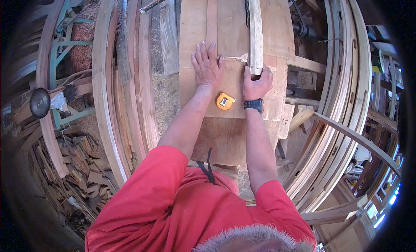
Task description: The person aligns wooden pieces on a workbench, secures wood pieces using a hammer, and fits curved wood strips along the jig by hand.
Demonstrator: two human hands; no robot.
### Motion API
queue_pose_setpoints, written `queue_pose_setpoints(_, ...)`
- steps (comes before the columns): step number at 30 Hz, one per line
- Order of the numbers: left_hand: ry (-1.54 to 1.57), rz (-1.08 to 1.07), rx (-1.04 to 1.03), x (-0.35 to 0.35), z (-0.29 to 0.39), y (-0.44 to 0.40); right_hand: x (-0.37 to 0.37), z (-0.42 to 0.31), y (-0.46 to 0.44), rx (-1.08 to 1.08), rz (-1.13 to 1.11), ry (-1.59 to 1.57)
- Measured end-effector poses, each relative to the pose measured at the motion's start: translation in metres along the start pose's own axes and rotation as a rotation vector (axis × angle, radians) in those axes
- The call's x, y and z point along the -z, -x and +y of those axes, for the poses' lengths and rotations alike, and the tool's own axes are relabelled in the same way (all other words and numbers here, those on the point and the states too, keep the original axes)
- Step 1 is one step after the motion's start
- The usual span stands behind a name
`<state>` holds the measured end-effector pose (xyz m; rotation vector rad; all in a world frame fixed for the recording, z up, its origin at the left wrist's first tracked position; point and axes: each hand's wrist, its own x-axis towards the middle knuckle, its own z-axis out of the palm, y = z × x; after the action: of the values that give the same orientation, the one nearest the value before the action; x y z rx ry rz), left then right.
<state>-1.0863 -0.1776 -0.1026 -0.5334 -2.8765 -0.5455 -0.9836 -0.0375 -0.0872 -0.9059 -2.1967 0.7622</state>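
My left hand [207,65] lies flat on the plywood-topped bench [234,94], its fingers spread near the end of a thin reddish strip [212,18]. The near end of a long pale wooden bar [256,33] is between the thumb and fingers of my right hand [258,84], which wears a dark watch [254,105]. An orange tape measure [225,101] rests on the bench between my forearms. A small splintered patch [236,58] shows along the seam between the hands.
Long boards [145,87] stand at the left, beside a round saw blade [40,103]. Wood offcuts [93,169] are heaped at the lower left. More long curved timbers [342,100] run along the right, with a slanting slat [359,139] across them.
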Motion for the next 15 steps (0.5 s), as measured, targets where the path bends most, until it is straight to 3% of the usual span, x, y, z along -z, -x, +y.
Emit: queue_pose_setpoints(15,-0.013,-0.008,-0.012,0.0,-0.0009,0.0003,0.0027,-0.0025,-0.0014,0.007,0.029,-0.032)
